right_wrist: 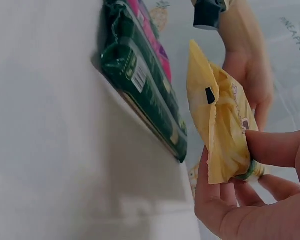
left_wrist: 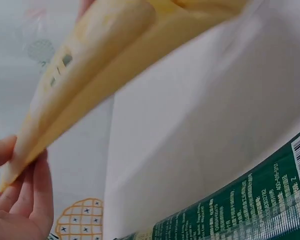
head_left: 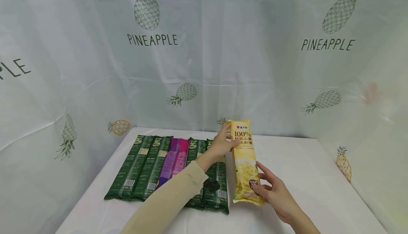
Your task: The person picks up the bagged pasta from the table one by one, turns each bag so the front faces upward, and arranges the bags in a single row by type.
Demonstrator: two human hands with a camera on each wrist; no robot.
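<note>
Yellow pasta packet point(head_left: 244, 166), its near end pinched by my right hand point(head_left: 275, 195) and far end by my left hand point(head_left: 222, 142), hangs above the white table point(head_left: 287, 156) beside a green packet point(head_left: 222, 172) and could tip if either pinch loosens.

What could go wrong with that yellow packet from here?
The yellow packet might slip or bend: it is raised off the table, with the left grip near its top and the right grip near its bottom. Lowered too far left, it could land on the nearest green packet.
</note>
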